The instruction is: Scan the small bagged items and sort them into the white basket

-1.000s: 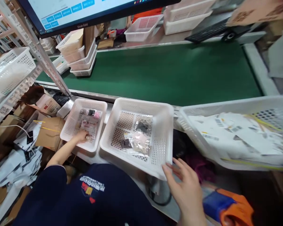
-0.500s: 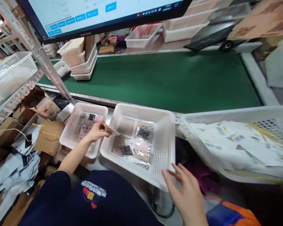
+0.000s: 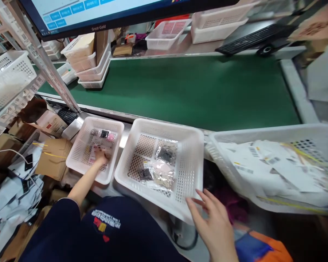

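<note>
In the head view, the left hand (image 3: 100,157) reaches down into the small white basket (image 3: 79,165), its grip curled onto the printed packets (image 3: 98,147) there; whether it pinches one I cannot tell. Half a second ago it was raised over the middle basket (image 3: 190,160) holding a packet. The right hand (image 3: 214,227) stays spread wide, fingers touching that basket's near corner.
</note>
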Available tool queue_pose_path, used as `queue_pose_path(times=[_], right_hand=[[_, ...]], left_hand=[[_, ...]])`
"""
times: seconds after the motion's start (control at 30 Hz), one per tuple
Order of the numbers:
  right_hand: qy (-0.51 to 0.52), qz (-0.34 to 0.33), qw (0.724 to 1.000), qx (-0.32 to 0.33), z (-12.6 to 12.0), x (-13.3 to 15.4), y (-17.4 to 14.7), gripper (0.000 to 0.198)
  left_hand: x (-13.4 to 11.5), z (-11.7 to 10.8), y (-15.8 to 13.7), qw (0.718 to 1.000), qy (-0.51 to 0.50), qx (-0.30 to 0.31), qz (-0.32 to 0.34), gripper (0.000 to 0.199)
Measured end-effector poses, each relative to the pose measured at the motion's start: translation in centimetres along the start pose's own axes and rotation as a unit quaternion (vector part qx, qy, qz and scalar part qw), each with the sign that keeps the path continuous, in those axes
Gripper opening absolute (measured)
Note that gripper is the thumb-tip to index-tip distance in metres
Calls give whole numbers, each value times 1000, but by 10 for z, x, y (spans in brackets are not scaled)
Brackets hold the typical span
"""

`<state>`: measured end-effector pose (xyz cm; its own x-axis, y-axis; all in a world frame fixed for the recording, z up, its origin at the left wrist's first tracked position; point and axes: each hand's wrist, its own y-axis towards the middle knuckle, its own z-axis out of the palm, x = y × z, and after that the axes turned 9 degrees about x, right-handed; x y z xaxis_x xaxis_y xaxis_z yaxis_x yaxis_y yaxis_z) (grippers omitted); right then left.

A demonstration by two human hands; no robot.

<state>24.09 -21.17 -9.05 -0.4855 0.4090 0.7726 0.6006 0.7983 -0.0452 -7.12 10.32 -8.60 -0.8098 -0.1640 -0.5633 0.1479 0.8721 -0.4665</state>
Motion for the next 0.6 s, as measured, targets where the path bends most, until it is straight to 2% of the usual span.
queue_pose_path(times=[0.07,0.17,0.3,0.37,0.47,0.5,0.53,0.6], right_hand=[[-4,-5,1000,-2,0,5,5,77],[-19,-25,999,-9,3,7,8,72],[-39,-57,997,-17,10,-5,4,68],[-40,-58,997,-16,10,-13,3,67],[-51,-46,997,20,5,-22,7,69],[-56,-44,997,29,2,-24,8,71],[-60,-43,997,36,-1,-25,9,73],[-61,-39,997,41,-4,-26,10,75]], left_hand=[[4,3,-2,1000,0,-5,-14,30],[0,-11,-1,999,-27,-29,-10,23],[-23,-33,-12,991,-100,-58,67,9],[-38,-30,-22,981,-139,-12,137,22],[-56,-14,-23,937,-177,122,274,63],[-59,-11,-15,932,-176,137,287,73],[-61,-11,-4,941,-166,121,270,77],[-59,-17,27,976,-133,29,169,66]])
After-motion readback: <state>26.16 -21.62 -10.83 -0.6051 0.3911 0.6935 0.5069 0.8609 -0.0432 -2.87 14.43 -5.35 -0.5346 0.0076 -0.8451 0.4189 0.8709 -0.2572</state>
